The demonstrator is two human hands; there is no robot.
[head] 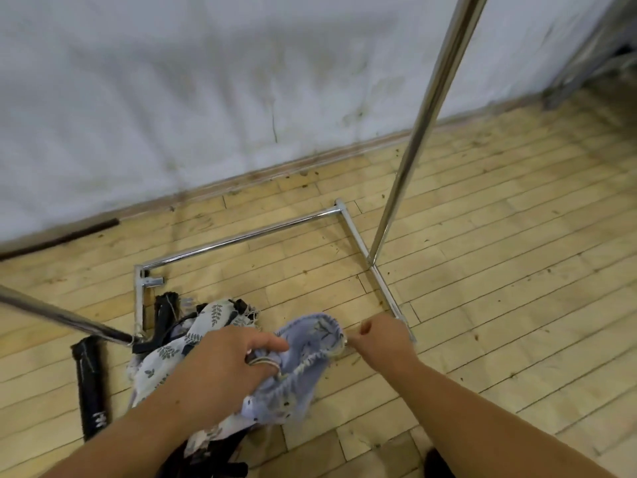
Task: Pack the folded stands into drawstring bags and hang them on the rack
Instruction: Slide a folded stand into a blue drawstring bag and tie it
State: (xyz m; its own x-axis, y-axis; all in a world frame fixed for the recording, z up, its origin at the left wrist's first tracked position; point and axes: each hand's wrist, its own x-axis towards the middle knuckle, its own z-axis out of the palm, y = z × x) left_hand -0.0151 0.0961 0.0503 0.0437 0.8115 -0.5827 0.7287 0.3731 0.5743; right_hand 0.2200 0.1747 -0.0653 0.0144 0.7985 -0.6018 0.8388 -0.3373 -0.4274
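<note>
Tugging is what it looks like from the head view, the only one there is: both hands work at the mouth of a blue bag (300, 370) low over the wooden floor (482, 270). The left hand (220, 370) is closed on the gathered hem on its side, fingers curled through loops of the pale cord (265, 362). The right hand (382, 339) is curled at the opposite edge, pinching there; whether it has cord or cloth is too blurred to tell. Between them the mouth is stretched partly open, and I see no stand inside it.

Behind the left hand lies a heap of white leaf-print bags (206, 322), with one black folded stand (165, 315) poking out of it. A second stand (90, 384) lies apart on the boards to the left. The chrome rack (424, 132) stands just beyond, its base bars on the floor, and nothing hangs on what shows of it.

Packing is hardly begun, I'd judge. Several things could go wrong from here. Pulling the cord rather than the hem would cinch the mouth shut instead of widening it. The frayed hem could snag a stand's end going in. The loops round the left fingers could tangle once that hand lets go to fetch a stand.
</note>
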